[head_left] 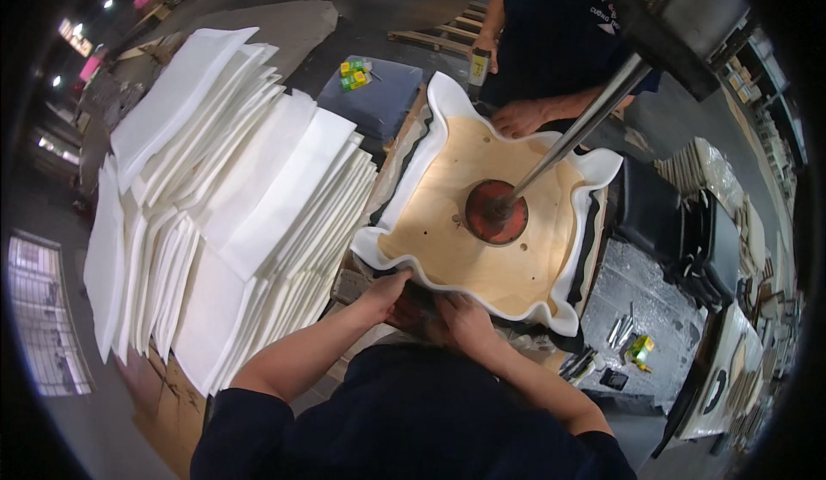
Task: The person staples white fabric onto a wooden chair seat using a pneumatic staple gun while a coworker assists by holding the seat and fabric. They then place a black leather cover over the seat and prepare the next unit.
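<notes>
A dim workshop with a dark concrete floor surrounds a small work stand, its top hidden under a seat blank. The blank is a round plywood board (482, 222) lying face down on a thick white foam pad (404, 192), whose wavy edge curls up past the wood all around. A red disc (496, 212) presses on the middle of the board, pushed by a slanting steel rod (572, 136) that comes from a dark machine head at upper right.

Both of the person's hands work at the near edge of the blank. The left hand (385, 295) has its fingers curled under the foam rim, gripping the dark covering there. The right hand (465, 321) is just beside it, fingers bent and clamped on the same dark edge below the foam; the two hands almost touch.

Across the stand a co-worker's hand (519, 119) rests on the far foam edge, and their other hand holds a small tool (478, 67). To the left a fanned stack of white foam sheets (224, 196) fills the bench, on cardboard
</notes>
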